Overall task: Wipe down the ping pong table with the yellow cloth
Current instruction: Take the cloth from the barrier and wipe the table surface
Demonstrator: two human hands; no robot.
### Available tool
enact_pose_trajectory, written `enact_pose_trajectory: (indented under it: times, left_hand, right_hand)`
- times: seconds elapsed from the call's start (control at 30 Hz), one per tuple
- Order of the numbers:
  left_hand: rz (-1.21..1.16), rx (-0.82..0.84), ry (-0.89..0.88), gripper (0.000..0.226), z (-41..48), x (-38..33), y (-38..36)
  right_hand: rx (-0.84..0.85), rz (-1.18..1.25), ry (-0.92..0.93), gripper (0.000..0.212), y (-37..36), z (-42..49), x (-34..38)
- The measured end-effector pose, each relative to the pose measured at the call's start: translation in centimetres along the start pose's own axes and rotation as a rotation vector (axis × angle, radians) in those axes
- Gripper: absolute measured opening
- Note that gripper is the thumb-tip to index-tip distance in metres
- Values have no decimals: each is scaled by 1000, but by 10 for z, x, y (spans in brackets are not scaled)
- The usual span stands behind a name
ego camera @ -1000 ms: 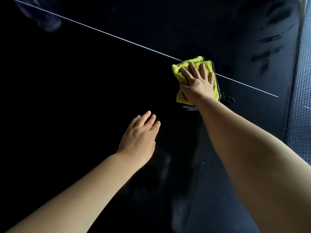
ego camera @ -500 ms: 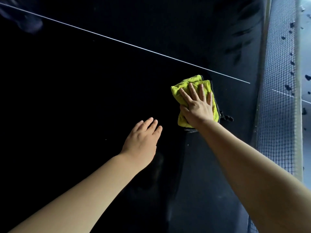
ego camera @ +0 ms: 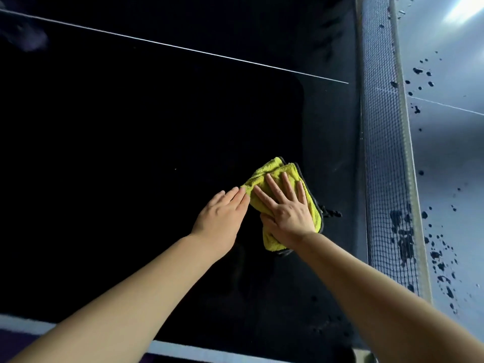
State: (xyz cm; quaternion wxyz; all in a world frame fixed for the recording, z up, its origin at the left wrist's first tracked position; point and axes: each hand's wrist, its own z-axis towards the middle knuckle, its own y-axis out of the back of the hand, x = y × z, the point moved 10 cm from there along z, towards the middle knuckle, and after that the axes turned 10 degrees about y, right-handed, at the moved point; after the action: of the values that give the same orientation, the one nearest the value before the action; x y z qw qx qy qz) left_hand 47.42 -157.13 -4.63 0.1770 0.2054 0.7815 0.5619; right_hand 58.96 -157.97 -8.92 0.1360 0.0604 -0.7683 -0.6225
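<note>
2 bare arms are all that shows of the person: left forearm [ego camera: 125, 292] and right forearm [ego camera: 379, 292] smooth and rounded, left hand [ego camera: 221, 214] and right hand [ego camera: 289, 213] bare too, nails short.

I am leaning over the dark ping pong table [ego camera: 131, 132], a thin white line [ego camera: 183, 49] crossing it and a white band [ego camera: 183, 348] edging its near side. The yellow cloth [ego camera: 272, 169] is lying folded on it near the net [ego camera: 385, 153], and my left hand [ego camera: 218, 218] is resting flat beside it, fingertips touching it. Beyond the net, dark spots [ego camera: 403, 237], perhaps drops of water, are dotting the paler half.
</note>
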Motion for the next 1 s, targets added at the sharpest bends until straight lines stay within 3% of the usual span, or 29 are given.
enact_pose_trajectory:
  times: [0.5, 0.73, 1.0]
  left_hand:
    - [133, 174, -216, 60, -171, -40, -67]
    - [176, 215, -332, 60, -195, -82, -75]
    - [157, 170, -292, 60, -149, -93, -61]
  right_hand:
    - [-14, 32, -27, 71, -49, -172, 138]
    - [6, 107, -55, 73, -52, -219, 127]
    - [37, 72, -68, 82, -46, -194, 78]
